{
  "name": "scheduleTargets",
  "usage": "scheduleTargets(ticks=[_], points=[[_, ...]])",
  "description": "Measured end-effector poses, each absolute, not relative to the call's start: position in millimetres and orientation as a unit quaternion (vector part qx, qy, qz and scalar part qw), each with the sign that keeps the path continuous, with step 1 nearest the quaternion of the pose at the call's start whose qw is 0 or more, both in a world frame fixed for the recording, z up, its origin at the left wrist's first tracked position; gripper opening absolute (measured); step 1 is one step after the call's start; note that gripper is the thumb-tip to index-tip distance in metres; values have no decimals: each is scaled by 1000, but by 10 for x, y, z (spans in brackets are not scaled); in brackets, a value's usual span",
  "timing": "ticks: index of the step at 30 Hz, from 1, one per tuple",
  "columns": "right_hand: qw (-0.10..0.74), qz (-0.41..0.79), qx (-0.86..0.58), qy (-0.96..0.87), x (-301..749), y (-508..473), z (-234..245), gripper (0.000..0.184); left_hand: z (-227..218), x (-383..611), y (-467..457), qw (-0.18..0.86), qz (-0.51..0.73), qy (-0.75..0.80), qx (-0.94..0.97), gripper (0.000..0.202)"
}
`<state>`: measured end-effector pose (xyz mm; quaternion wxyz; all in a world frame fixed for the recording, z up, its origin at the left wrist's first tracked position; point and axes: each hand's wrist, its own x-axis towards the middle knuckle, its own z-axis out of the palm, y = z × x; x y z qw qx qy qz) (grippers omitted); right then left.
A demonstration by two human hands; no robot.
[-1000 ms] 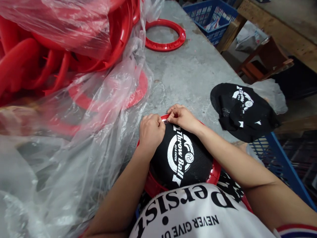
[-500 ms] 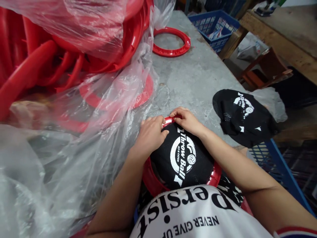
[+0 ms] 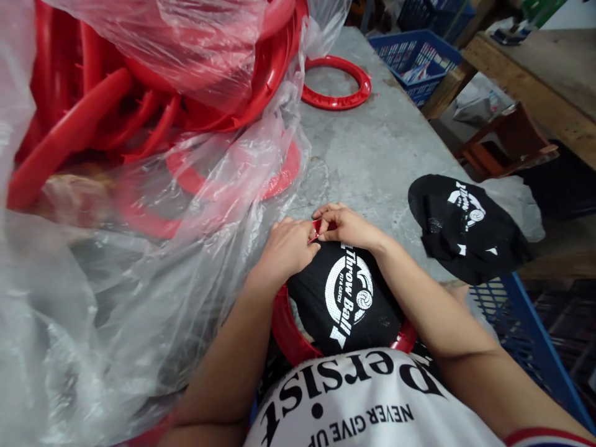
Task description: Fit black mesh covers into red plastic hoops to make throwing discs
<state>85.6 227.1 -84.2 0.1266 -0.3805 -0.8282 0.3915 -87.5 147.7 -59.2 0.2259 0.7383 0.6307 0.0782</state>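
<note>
Against my body rests a red plastic ring (image 3: pixel 289 332), with a round black fabric piece (image 3: pixel 347 298) printed "Throw Ball" lying across its opening. My left hand (image 3: pixel 291 245) is closed over the ring's far left edge, thumb on the black fabric. Right beside it, my right hand (image 3: pixel 347 226) pinches the far rim, its fingers curled over the edge of ring and fabric. A short bit of red rim shows between the two hands. On the left side a gap shows between fabric and ring. The ring's near edge is hidden by my shirt.
A clear plastic bag (image 3: pixel 112 310) full of red rings (image 3: pixel 69 136) fills the left. One loose red ring (image 3: pixel 338 105) lies farther back on the grey table (image 3: pixel 372 149). More black printed fabric (image 3: pixel 465 230) lies at right, over a blue crate (image 3: pixel 535 335). Another blue crate (image 3: pixel 419 46) stands behind.
My right hand's fingers have curled in tighter at the rim, and less red shows between the hands. The view has shifted slightly, moving the surroundings a little right and down.
</note>
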Motion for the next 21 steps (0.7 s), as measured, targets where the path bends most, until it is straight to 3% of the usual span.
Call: scheduleTargets(ticks=[7,21], points=[[213,476,-358,-775,942,2245,-941,10,-593,-909,1460,243,113,624,734,16],[157,379,-350,-842,931,2259,-987,7,-546,-937,1502,280,131,627,716,25]])
